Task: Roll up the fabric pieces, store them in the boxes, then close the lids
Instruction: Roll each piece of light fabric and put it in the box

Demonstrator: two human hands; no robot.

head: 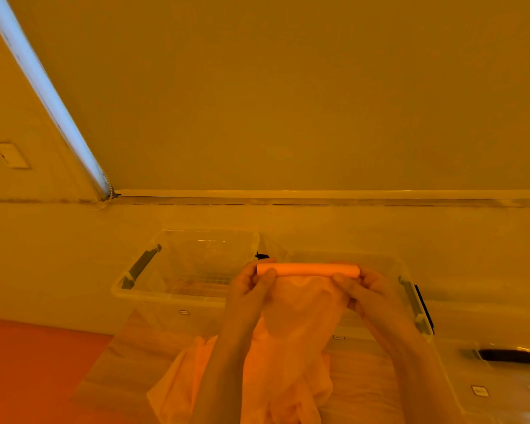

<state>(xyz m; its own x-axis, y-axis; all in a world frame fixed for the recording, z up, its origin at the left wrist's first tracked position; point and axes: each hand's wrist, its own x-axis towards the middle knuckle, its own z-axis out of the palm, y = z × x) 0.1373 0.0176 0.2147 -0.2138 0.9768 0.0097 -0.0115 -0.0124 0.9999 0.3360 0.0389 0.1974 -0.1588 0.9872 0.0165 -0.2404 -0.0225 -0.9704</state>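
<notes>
At the far left, a bright light strip (46,96) runs diagonally down the wall to the sill, with a wall plate (10,155) beside it. Lower down, an orange mat (28,362) covers the near left corner of the table (58,264). Next comes the left clear box (178,270), open, with a grey latch (141,266) on its left end and a grid pattern showing through its floor. Your left hand (251,286) is raised in front of that box's right end, thumb and curled fingers pinching the left end of the fabric roll (308,269). The roll lies level between your two hands, held up in front of the boxes, and the unrolled rest of the fabric piece (294,347) hangs from it down to the table edge near you. Your right hand (371,290) pinches the roll's right end the same way. Behind it sits the right clear box (389,267), with a grey latch (415,304) on its right side. A clear lid (496,381) with a dark handle lies at the far right.
</notes>
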